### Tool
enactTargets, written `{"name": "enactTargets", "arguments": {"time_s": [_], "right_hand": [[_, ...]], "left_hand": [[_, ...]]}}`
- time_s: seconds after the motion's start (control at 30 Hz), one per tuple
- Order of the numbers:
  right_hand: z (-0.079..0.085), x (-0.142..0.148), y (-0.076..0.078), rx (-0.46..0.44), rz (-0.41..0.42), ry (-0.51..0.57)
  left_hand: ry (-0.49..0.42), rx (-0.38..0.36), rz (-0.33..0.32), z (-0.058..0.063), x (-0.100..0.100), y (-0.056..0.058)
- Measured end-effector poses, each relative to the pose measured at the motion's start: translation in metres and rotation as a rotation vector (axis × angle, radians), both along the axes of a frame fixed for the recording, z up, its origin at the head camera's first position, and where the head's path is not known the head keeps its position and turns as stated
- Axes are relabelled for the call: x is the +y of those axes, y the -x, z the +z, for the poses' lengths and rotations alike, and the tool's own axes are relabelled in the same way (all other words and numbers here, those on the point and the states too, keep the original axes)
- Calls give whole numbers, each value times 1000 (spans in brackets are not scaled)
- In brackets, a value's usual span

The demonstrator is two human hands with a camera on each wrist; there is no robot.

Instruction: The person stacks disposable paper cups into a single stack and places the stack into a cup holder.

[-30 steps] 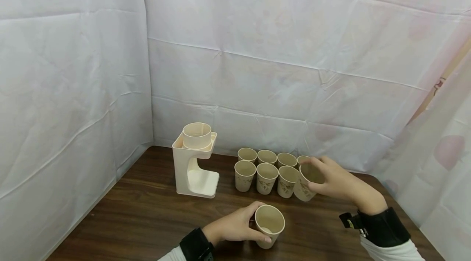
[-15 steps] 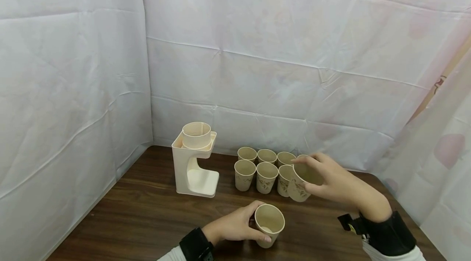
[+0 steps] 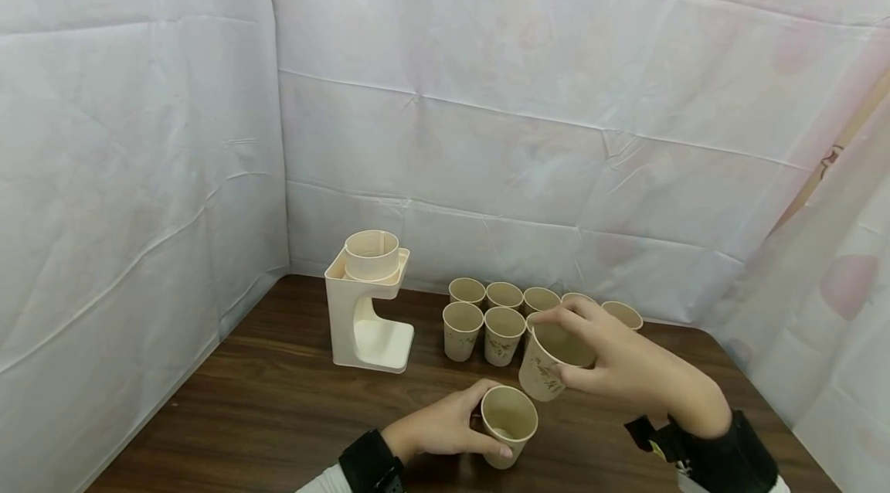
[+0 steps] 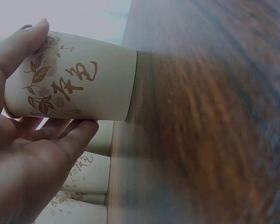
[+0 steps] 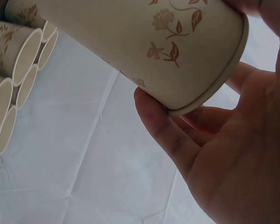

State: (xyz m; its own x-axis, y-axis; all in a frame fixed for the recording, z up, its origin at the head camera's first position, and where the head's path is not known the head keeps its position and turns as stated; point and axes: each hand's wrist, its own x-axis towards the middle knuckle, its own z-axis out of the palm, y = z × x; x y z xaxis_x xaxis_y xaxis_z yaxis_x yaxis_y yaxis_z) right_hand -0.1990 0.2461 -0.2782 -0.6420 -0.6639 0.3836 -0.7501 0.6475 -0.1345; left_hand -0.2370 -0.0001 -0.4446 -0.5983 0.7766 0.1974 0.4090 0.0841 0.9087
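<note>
Left hand (image 3: 441, 425) gripping a beige tapered paper cup (image 3: 511, 435), front-right of the cream C-shaped plastic stand (image 3: 345, 323), its brown lettering (image 4: 69, 87) readable only from the left wrist, right hand (image 3: 615, 358) gripping a tilted beige floral-print paper cup (image 3: 545, 369), farther right of that stand

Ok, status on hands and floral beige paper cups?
Left hand gripping nearer cup. Right hand holding tilted cup. Standing cups close behind that one.

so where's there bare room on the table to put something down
Bare wood lies in front of the cream stand, left of the left hand. Another patch lies between the cup it grips and the right wrist strap. The back is crowded: standing cups cluster there, with the right hand holding another cup close by.
</note>
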Motion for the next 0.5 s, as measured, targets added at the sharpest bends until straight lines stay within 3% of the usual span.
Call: {"name": "enactTargets", "arguments": {"time_s": [0.3, 0.5], "right_hand": [[-11, -19, -1, -53, 91, -23], [-18, -27, -1, -101, 90, -36]], "left_hand": [[39, 43, 30, 2, -1, -1], [46, 39, 21, 1, 1, 0]]}}
